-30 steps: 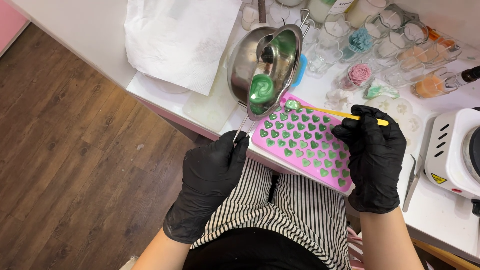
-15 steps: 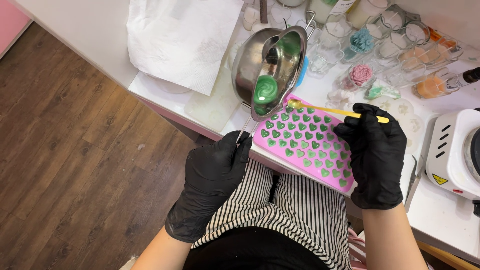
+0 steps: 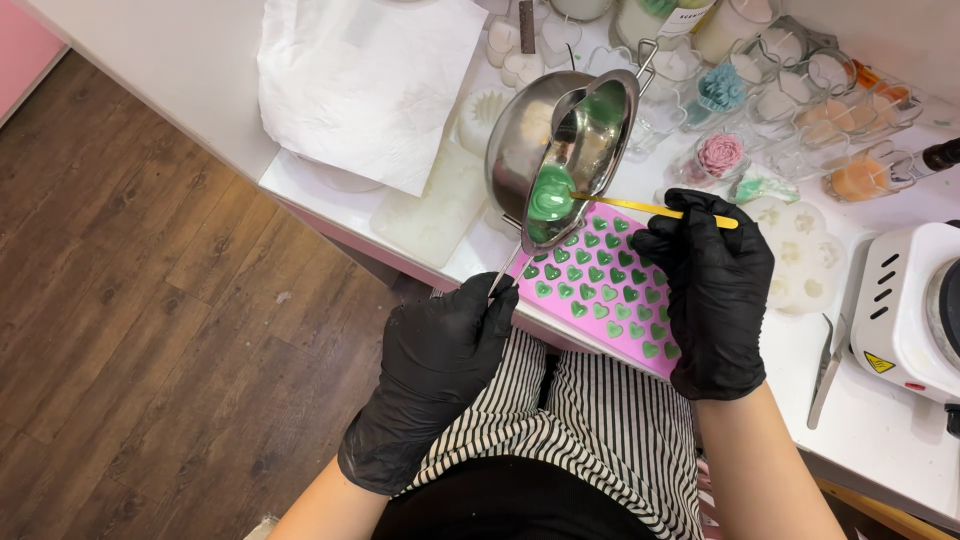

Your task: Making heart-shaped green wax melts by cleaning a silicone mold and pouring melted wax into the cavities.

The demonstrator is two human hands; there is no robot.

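Steel pot [image 3: 560, 140] over pink heart mould [image 3: 610, 300], jars [image 3: 780, 100] behind

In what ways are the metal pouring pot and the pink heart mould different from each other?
The metal pouring pot is shiny steel and round; the pink heart mould is matte, flat and rectangular. The pot is held tilted in the air by its handle in the left hand, while the mould lies flat on the white table. The pot holds one pool of green liquid; the mould has many small heart cavities. Both contain the same green material.
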